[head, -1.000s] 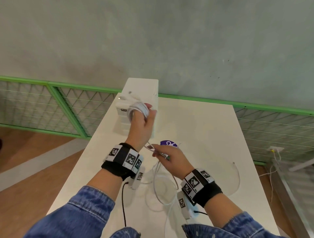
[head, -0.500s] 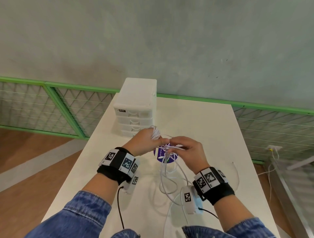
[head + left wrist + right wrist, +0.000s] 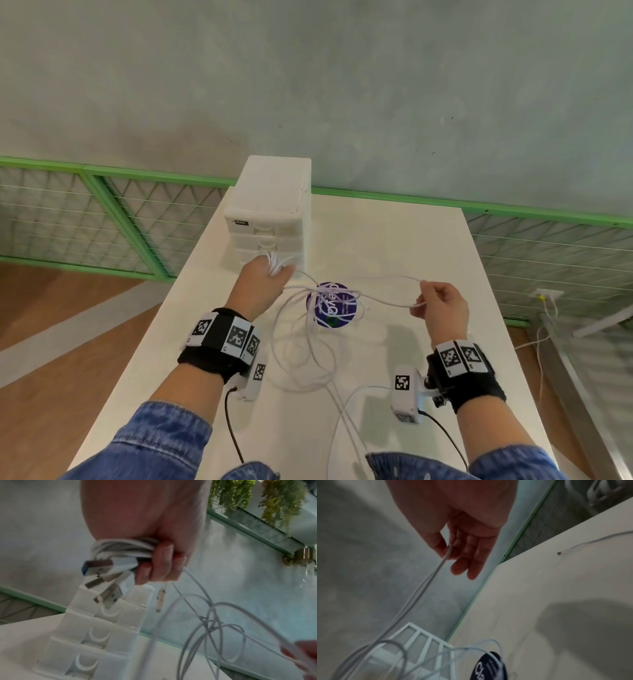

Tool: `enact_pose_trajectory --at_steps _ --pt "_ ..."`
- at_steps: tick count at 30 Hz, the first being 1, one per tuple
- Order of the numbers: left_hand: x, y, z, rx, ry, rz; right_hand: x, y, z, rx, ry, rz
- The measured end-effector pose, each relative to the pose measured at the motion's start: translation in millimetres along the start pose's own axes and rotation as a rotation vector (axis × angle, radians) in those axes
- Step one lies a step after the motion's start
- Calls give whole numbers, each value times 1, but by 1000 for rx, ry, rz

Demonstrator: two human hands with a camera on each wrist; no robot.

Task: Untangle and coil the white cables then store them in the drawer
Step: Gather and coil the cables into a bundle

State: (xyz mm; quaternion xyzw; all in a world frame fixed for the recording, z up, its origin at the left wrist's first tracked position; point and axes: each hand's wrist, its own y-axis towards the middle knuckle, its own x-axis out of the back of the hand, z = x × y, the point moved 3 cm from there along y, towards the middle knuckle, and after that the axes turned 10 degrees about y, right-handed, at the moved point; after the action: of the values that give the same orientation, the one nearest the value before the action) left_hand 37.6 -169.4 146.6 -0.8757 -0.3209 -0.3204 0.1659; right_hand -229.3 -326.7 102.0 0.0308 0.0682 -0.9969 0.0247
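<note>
White plastic drawer unit point(image 3: 270, 219) at upper centre-left of the head view, all drawers closed, contents not visible. Just below it the left hand point(image 3: 262, 286) is raised, fingers curled tight round a coiled bundle of white cables point(image 3: 123, 549), USB plugs sticking out. Loose loops hang mid-frame over a purple disc point(image 3: 331, 305). Right hand point(image 3: 442, 305), at centre-right, pinches a strand between thumb and forefinger, other fingers relaxed.

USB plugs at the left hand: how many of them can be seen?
3, fanned out beside the fingers of the left hand, below the coil: top plug, middle plug, lowest plug. More may be hidden inside the hand.
</note>
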Motion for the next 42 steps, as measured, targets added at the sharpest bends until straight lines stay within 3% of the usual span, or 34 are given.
enact_pose_trajectory --at_steps 2,4,6,9,11,12,15,17,25,29,37,42 --pt "3 1 2 13 -93 -46 8 5 -15 -86 -91 -29" --pt "4 1 -1 -25 -61 -22 10 8 -27 -146 -314 47" --pt "2 -3 -10 -94 -5 23 5 4 -28 -103 -504 114" --pt "-5 -12 -25 -209 70 87 -17 -15 4 369 -471 165" --pt "-9 -16 -31 -246 82 104 -39 -30 27 625 -390 343" --pt "-11 -18 -35 -261 80 106 -50 -38 32 645 -383 481" --pt "-12 -20 -42 -300 101 83 -75 -55 23 415 -488 857" --pt "-11 -20 -43 -325 174 62 -80 -60 9 307 -483 913" --pt "-2 -12 -19 -286 270 -44 -64 -42 6 327 -527 705" --pt "4 -3 -1 -217 288 -86 -40 -24 9 370 -485 478" --pt "-4 -4 5 -163 274 -67 -14 1 -8 160 -382 54" --pt "-7 -6 1 -186 264 -70 -5 2 -22 -37 -395 -62"
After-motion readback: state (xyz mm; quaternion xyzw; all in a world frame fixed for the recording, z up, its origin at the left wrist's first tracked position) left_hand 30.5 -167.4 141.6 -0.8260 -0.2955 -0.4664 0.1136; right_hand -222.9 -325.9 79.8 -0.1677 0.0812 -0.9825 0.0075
